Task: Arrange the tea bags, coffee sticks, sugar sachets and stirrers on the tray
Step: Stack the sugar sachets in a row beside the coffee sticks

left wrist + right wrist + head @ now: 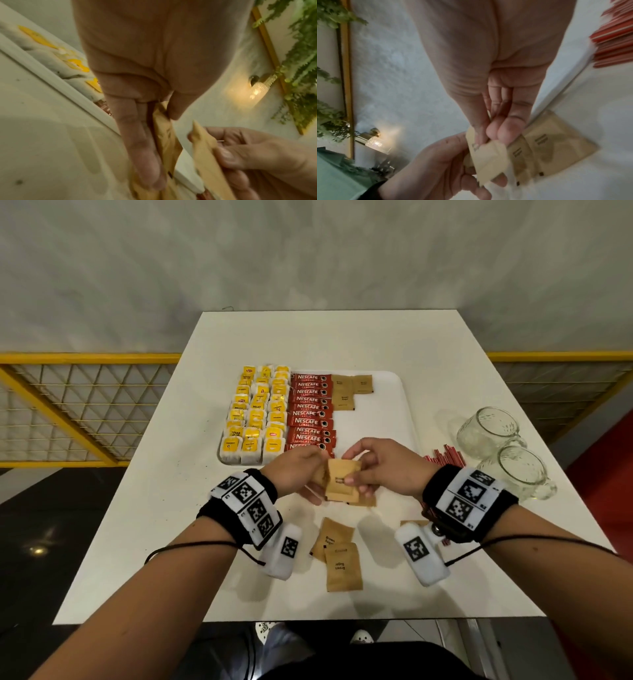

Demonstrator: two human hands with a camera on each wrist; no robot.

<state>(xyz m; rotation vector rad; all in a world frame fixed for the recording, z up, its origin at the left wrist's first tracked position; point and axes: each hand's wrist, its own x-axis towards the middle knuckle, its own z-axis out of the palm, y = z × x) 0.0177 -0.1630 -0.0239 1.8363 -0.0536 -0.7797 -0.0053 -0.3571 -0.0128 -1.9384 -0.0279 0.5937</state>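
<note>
A white tray holds rows of yellow tea bags, red coffee sticks and three brown sugar sachets at its back. Above the tray's front edge both hands hold a small bunch of brown sugar sachets. My left hand pinches one sachet between thumb and fingers. My right hand grips several fanned sachets from the other side. More sachets lie loose on the table near me. Red stirrers lie right of the tray.
Two glass mugs stand at the table's right side beyond the stirrers. Another sachet peeks out beneath my right wrist. The right half of the tray shows bare white surface. A yellow railing runs behind the table.
</note>
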